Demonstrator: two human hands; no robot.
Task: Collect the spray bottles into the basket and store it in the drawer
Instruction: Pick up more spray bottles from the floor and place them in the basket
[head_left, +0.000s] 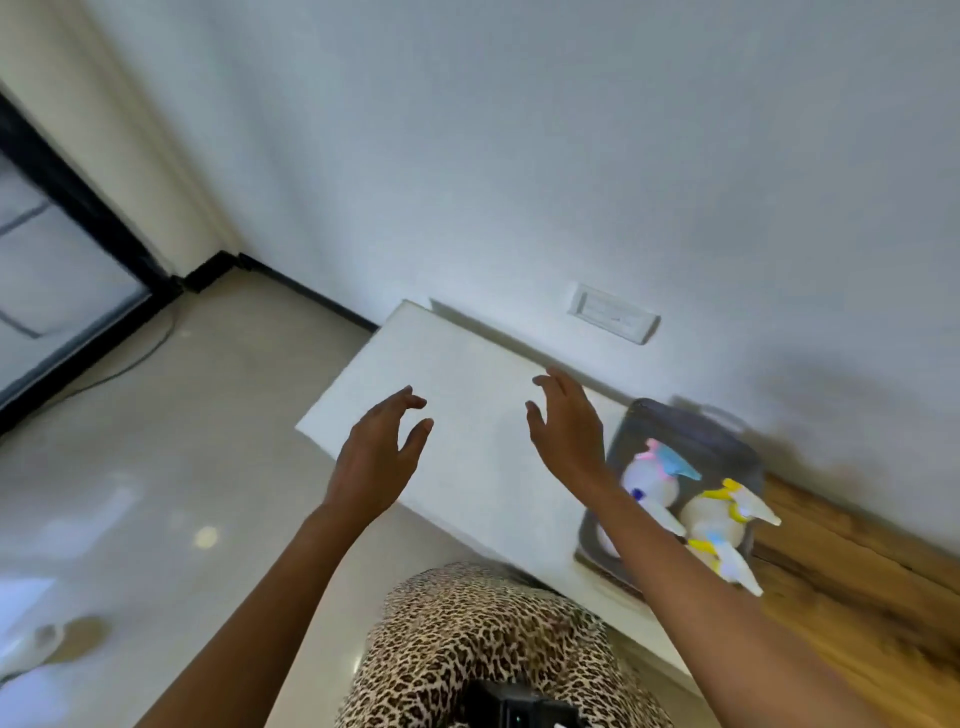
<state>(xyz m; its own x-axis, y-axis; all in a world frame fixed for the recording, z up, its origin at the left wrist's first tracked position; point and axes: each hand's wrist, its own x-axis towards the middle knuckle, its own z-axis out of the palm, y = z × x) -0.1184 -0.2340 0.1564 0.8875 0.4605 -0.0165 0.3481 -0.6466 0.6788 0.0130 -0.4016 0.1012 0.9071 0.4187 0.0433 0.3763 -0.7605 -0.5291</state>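
Leopard-print clothing (483, 639) filled the bottom edge. Beyond it, three white spray bottles (711, 514) stood in a grey basket (685, 421) on the white cabinet top (457, 374); any labels were too blurred to read. Both hands, left (376, 457) and right (566, 431), hovered spread and empty over the top, right nearest the basket.

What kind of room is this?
Probably a room in a home: a tiled floor, a low white cabinet against a plain wall with a socket plate, and a grey basket of spray bottles.
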